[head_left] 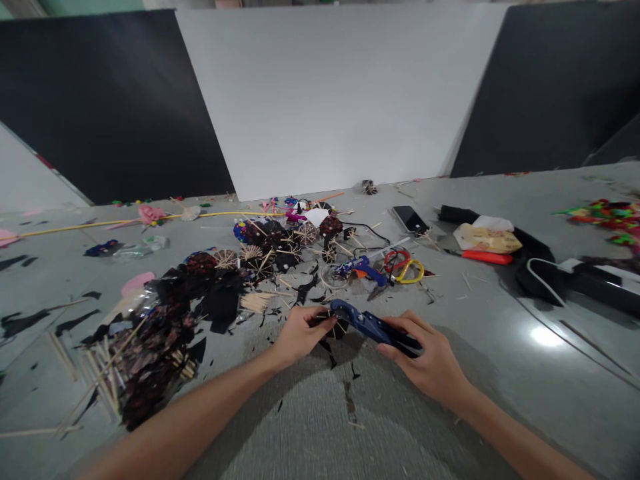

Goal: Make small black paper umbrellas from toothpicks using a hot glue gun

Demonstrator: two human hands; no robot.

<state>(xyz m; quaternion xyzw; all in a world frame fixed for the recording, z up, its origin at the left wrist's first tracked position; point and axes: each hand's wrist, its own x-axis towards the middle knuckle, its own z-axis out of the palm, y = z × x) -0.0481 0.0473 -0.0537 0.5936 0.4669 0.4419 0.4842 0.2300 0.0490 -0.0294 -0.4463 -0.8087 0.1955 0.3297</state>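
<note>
My right hand (425, 347) grips the handles of a dark blue plier-like cutting tool (375, 327), whose curved head points left. In my left hand (303, 333), fingers and thumb pinch a small black piece with thin wooden sticks (338, 327). The tool's head meets this piece at my left fingertips; whether its jaws are closed I cannot tell. Just beyond lie a blue glue gun (367, 270) and scissors (411, 271) with red and yellow handles. A bundle of short sticks (256, 302) rests left of the hands.
Dark crinkled material (155, 347) and loose sticks (103, 373) spread over the floor at left. Several black stick-spoked pieces (265, 250) are heaped ahead. A phone (409, 219), an orange-red handled tool (487, 257) and a black cable lie right. White and black boards (345, 100) stand behind.
</note>
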